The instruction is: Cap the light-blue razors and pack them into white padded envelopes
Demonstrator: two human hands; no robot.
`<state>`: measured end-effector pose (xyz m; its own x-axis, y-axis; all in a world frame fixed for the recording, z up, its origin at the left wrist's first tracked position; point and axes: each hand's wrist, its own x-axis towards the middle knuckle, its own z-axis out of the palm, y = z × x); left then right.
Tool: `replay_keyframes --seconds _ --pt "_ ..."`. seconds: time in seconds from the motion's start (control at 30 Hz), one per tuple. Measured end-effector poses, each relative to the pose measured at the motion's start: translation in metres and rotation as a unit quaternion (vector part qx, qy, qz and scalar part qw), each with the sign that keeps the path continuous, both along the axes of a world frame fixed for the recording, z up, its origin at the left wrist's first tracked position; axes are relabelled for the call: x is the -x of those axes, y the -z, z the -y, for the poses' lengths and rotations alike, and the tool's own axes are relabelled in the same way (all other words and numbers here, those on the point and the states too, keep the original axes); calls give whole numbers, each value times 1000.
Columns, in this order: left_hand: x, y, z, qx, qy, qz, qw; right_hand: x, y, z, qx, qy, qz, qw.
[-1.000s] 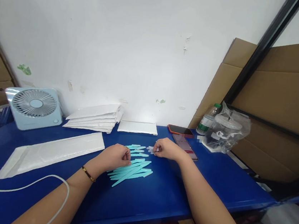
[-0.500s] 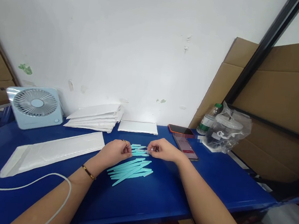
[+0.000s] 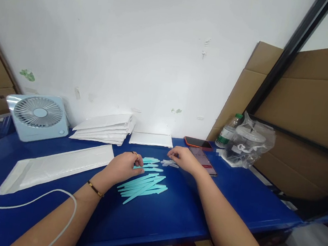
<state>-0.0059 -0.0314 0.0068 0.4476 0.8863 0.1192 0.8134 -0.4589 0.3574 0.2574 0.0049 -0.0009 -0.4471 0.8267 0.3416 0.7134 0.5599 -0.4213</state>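
A loose pile of long turquoise plastic sticks (image 3: 143,185) lies on the blue table (image 3: 171,214). A few shorter turquoise pieces (image 3: 151,163) lie just beyond it. My left hand (image 3: 123,166) rests beside these, fingers curled with a turquoise piece at its fingertips. My right hand (image 3: 184,159) hovers over a small cluster of clear plastic pieces (image 3: 169,163), its fingertips touching them.
A long white padded envelope (image 3: 58,165) lies at the left, with a stack of envelopes (image 3: 104,128) and a blue fan (image 3: 37,116) behind. Two phones (image 3: 203,155), a water bottle (image 3: 227,132) and a plastic bag (image 3: 249,142) sit at the right. A white cable (image 3: 24,206) crosses the near left.
Half a second ago both hands met over the short pieces. Now my right hand has moved right and back to the clear pieces, and my left hand has drawn slightly left.
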Motion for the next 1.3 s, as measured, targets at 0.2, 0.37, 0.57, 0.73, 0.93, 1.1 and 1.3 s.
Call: replay_keyframes --seconds 0.2,0.37,0.57,0.73,0.93,1.1,1.3 --pt "-2 8 1 99 41 -24 994 -1 11 -6 16 -8 80 997" --pt "-3 7 1 95 33 -9 995 3 8 -4 70 -8 26 997" --pt "1 5 -2 52 10 38 998 4 -3 6 192 -90 -97 972" --pt "1 5 -4 39 -6 43 998 5 -3 7 210 -108 -98 967" --pt "0 4 -4 33 -4 40 999 10 0 7 206 -112 -101 967" --pt "-6 6 -4 -2 2 43 999 26 5 9 168 -108 -88 976" --pt "-7 2 3 -22 2 46 999 5 -2 3 71 5 -55 996"
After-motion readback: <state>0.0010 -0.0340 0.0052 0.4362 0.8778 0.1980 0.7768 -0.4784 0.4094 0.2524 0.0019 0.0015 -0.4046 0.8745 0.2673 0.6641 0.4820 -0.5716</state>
